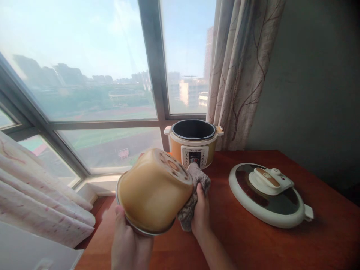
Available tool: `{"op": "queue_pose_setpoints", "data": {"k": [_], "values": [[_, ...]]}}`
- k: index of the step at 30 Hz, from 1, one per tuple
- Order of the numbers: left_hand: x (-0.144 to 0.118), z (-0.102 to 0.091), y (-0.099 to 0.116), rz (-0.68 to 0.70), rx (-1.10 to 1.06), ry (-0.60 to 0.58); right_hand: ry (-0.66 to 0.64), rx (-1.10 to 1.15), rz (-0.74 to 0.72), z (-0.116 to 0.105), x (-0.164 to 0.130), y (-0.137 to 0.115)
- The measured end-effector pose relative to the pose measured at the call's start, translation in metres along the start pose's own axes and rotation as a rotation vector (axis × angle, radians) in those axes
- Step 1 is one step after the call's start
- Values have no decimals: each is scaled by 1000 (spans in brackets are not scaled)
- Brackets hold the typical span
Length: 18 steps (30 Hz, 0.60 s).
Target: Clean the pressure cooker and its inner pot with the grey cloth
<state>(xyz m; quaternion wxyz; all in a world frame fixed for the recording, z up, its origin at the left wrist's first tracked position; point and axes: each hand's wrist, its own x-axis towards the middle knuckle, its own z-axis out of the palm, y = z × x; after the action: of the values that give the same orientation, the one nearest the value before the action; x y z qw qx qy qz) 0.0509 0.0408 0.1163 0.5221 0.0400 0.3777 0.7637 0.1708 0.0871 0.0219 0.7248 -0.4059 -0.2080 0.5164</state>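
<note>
A gold-coloured inner pot is held tilted above the table, its stained base turned up and away to the right. My left hand grips it by the rim, thumb on the outer wall and the other fingers hidden beneath. In my right hand is a grey-brown cloth, pressed against the pot's side near the base. Behind the pot stands the pressure cooker body, uncovered, with a dark inside and a control panel on its front. Its round lid lies on the table to the right, handle up.
The reddish-brown wooden table carries the cooker and lid. A large window rises behind it. Patterned curtains hang at the right and lower left. A dark wall borders the table's far right side.
</note>
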Motion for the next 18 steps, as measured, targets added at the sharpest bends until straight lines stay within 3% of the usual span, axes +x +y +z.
{"op": "queue_pose_setpoints", "data": {"k": [3, 6, 10, 14, 18], "values": [[-2, -9, -7, 35, 37, 23, -17, 42, 100, 3, 8, -14], [-4, -13, -13, 38, 48, 26, -11, -110, -52, -2, -2, -18], [-8, -7, -15, 34, 51, -1, -56, -387, -360, -10, -34, -16], [-13, -1, -13, 19, 59, -27, -262, -722, -775, -10, -59, -30], [-18, 1, -14, -27, 106, -4, -477, -991, -1092, -2, -57, -60]]}}
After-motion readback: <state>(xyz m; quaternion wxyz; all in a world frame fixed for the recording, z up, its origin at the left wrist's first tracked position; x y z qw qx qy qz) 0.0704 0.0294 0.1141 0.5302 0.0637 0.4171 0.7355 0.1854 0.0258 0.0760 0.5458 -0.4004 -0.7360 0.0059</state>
